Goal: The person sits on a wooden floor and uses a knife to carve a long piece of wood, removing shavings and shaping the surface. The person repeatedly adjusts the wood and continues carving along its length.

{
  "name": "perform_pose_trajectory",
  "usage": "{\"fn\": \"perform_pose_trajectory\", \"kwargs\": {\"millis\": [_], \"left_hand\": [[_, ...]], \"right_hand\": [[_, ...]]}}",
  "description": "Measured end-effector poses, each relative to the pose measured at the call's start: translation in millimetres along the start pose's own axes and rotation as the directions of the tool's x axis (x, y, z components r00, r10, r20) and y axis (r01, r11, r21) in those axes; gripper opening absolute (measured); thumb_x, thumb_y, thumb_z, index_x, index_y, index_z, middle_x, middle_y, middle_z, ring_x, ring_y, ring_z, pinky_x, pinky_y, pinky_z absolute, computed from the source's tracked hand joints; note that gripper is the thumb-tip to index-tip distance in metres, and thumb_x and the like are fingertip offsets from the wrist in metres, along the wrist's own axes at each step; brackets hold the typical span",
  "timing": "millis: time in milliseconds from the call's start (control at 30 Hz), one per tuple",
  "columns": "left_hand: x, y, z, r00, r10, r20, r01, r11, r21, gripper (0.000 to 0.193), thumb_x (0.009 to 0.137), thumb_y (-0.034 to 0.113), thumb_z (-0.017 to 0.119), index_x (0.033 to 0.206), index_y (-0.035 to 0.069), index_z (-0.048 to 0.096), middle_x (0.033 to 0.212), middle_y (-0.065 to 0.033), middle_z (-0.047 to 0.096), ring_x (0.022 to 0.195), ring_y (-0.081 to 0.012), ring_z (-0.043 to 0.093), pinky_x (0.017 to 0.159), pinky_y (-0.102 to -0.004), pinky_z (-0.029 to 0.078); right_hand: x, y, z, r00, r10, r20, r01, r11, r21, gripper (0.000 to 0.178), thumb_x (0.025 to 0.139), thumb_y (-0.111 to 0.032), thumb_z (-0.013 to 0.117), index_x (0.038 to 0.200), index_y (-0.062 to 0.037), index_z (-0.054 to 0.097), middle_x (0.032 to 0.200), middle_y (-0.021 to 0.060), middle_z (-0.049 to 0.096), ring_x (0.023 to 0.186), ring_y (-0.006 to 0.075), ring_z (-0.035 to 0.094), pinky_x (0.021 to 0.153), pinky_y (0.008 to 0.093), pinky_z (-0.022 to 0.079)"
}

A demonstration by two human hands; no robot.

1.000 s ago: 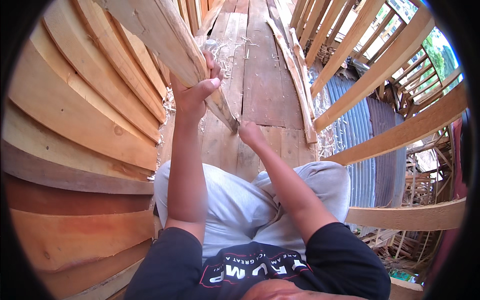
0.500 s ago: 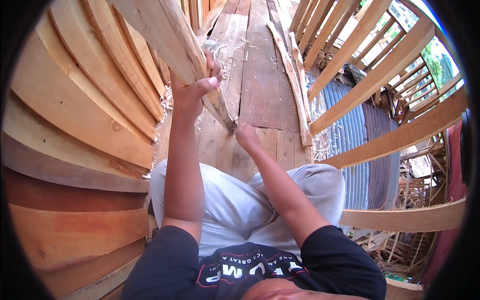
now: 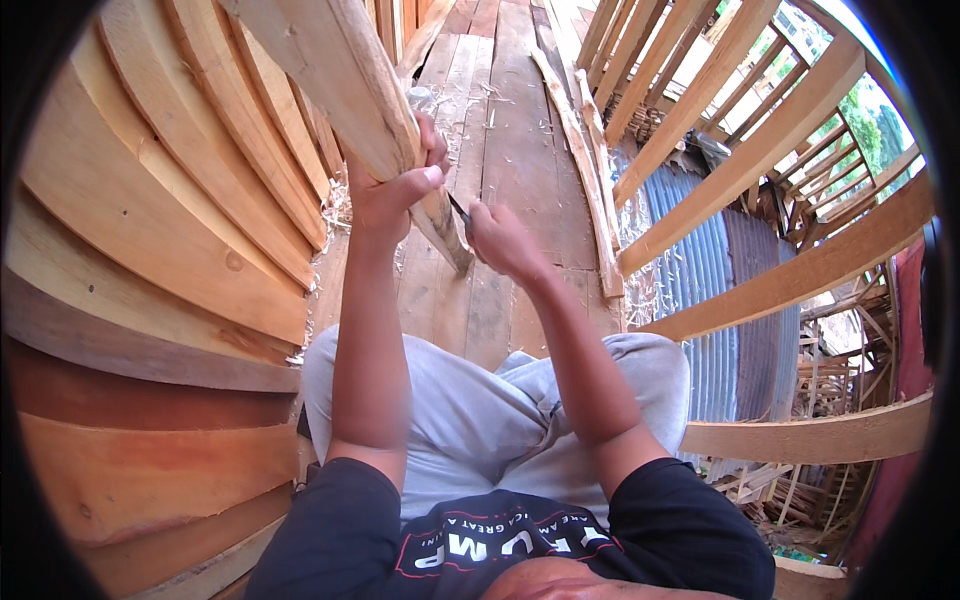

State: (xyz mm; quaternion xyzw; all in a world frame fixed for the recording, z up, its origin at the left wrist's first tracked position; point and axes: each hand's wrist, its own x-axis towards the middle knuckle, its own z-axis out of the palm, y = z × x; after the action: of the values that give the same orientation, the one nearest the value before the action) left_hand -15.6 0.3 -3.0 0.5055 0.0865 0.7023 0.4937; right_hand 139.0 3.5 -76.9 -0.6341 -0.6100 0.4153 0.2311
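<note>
A long pale wooden plank (image 3: 335, 75) slants down from the upper left, its lower end resting on the floorboards in front of my knees. My left hand (image 3: 395, 190) is closed around it near that end, thumb lying across the near face. Just right of the plank's lower edge, my right hand (image 3: 503, 240) is closed on a small knife (image 3: 458, 208). Only a short dark blade shows, pointing up toward the wood; the fingers hide its handle. The blade lies close to the edge, but I cannot tell whether it touches.
Curled shavings (image 3: 338, 208) litter the plank floor (image 3: 525, 170). Upright boards (image 3: 180, 230) line the left side. Two long thin strips of wood (image 3: 580, 150) lie toward the right, beside a slatted railing (image 3: 740, 165). Corrugated metal sheets (image 3: 700, 330) show beyond it. A clear object (image 3: 420, 97) stands behind my left hand.
My right hand has moved up and slightly right along the plank's edge, and the knife blade now shows. The left hand keeps its hold, and the plank has barely shifted.
</note>
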Motion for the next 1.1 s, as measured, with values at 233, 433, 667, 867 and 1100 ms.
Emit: {"fn": "perform_pose_trajectory", "kwargs": {"millis": [233,433,667,867,1100], "left_hand": [[2.2,-11.4,8.8,0.999,0.034,0.017,-0.036,0.995,0.094,0.034,0.063,-0.003,0.063,0.095,-0.001,0.052,0.085,-0.0056,0.051,0.068,-0.0145,0.052,0.058,-0.0282,0.044],[2.7,-5.3,-5.1,0.999,-0.007,0.047,0.007,1.000,-0.009,0.033,0.064,-0.002,0.064,0.095,-0.001,0.052,0.080,-0.0061,0.050,0.067,-0.0146,0.052,0.058,-0.0285,0.045],[6.2,-8.9,20.2,0.991,-0.075,0.108,0.087,0.990,-0.107,0.037,0.062,-0.003,0.064,0.097,0.000,0.051,0.080,-0.0062,0.050,0.068,-0.0141,0.052,0.060,-0.0279,0.045],[1.8,-3.1,3.5,1.000,-0.008,0.011,0.008,1.000,0.006,0.038,0.061,-0.004,0.062,0.097,0.002,0.049,0.084,-0.0055,0.049,0.070,-0.0141,0.052,0.060,-0.0279,0.045],[4.7,3.5,-1.1,1.000,-0.014,0.014,0.013,1.000,0.027,0.035,0.061,0.001,0.062,0.092,0.003,0.048,0.077,-0.0042,0.045,0.068,-0.0138,0.049,0.061,-0.0295,0.045]], "right_hand": [[55.5,131.0,45.8,1.000,0.030,-0.004,-0.028,0.892,-0.450,0.038,0.086,-0.025,0.042,0.100,0.0006,0.066,0.107,0.0259,0.062,0.103,0.0418,0.058,0.089,0.0471,0.046],[21.9,15.5,2.4,0.995,-0.008,0.096,0.040,0.941,-0.337,0.048,0.089,-0.031,0.035,0.096,0.0069,0.065,0.100,0.0286,0.063,0.099,0.0419,0.060,0.086,0.0460,0.047],[37.6,166.5,61.1,0.917,0.047,-0.396,-0.115,0.982,-0.151,0.051,0.090,-0.032,0.031,0.092,0.0050,0.066,0.095,0.0285,0.063,0.095,0.0426,0.061,0.085,0.0482,0.047],[41.9,129.4,53.0,0.964,-0.089,-0.250,-0.021,0.914,-0.405,0.052,0.091,-0.035,0.033,0.078,0.0037,0.066,0.086,0.0272,0.064,0.081,0.0448,0.063,0.079,0.0524,0.049],[64.6,95.0,5.6,0.966,-0.247,0.075,0.196,0.515,-0.834,0.039,0.089,-0.029,0.041,0.077,-0.0041,0.068,0.083,0.0180,0.068,0.072,0.0387,0.066,0.066,0.0467,0.053]]}}
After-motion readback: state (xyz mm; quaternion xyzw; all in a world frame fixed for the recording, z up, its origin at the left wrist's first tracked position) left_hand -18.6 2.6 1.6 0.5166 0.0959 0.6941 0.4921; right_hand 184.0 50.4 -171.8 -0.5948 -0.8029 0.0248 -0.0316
